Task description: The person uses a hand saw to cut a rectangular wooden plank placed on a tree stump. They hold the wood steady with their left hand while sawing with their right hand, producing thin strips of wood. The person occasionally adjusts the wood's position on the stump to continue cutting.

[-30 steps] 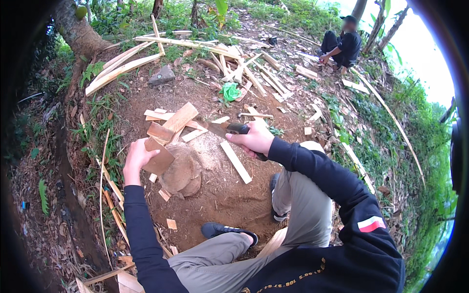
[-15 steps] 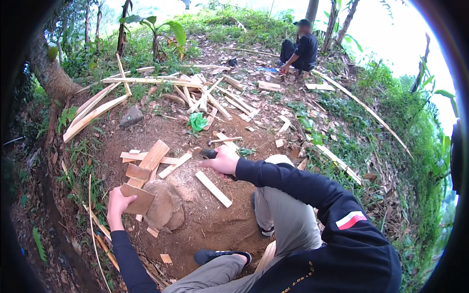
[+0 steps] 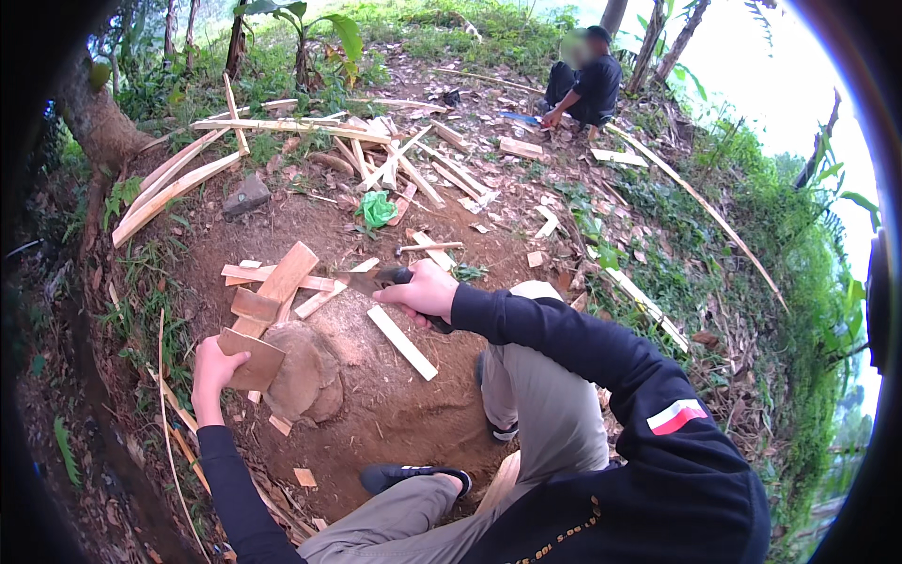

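Observation:
My left hand (image 3: 214,368) is closed on the edge of a flat brown wooden board (image 3: 252,361), thumb on top. The board lies beside and partly over the left edge of a round wood stump (image 3: 305,374). My right hand (image 3: 427,291) is wrapped round the black handle of a handsaw (image 3: 395,274). Its blade points left, away from the stump, and is hard to make out against the ground. Just beyond the held board are a smaller brown wood piece (image 3: 256,305) and a long plank (image 3: 289,273). Sawdust (image 3: 346,336) covers the soil by the stump.
A pale wood strip (image 3: 402,342) lies below my right hand. Farther off are a hammer (image 3: 430,248), a green plastic bag (image 3: 377,210), a grey stone (image 3: 246,196) and piled planks (image 3: 291,126). Another person (image 3: 587,80) sits at the back right.
The view has shifted a little, so most things sit slightly farther left and higher. Both hands keep their holds; the saw has moved slightly relative to the strips beside it.

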The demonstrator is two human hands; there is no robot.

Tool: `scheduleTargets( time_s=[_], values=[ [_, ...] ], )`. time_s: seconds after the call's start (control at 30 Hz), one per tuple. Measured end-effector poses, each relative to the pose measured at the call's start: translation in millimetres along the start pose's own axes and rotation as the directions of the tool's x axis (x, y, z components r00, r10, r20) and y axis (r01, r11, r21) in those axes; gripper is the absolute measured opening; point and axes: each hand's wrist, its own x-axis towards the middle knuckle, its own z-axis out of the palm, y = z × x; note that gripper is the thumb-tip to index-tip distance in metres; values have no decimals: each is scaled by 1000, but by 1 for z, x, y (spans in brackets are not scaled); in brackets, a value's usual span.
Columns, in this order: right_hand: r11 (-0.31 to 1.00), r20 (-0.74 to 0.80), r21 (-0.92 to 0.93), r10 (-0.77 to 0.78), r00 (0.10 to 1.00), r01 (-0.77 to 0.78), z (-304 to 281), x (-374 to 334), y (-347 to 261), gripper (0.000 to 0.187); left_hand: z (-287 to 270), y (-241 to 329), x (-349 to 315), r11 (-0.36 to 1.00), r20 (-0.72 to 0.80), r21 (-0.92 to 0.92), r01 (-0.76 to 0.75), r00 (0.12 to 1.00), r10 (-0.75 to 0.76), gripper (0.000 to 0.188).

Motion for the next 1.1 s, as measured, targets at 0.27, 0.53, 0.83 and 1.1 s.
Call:
scheduleTargets(
  time_s=[0.27, 0.53, 0.83, 1.1],
  values=[
    [999, -13, -35, -7, 1000, 7, -7, -1, 4, 41, 4, -1, 2, 993, -17, 56, -101, 995, 102, 38],
    [983, 45, -87, -156, 987, 159, -5, 1, 11, 44, 14, -33, 33, 966, -35, 219, -140, 988, 151, 45],
    [959, -72, 173, -214, 974, 224, 64, -89, 32, 26, 9, -14, 8, 994, 25, 102, 29, 999, -32, 46],
    [922, 16, 337, -207, 978, 190, 94, -101, 55, 16, 12, -10, 7, 995, -1, 97, -38, 999, 38, 40]
  ],
)
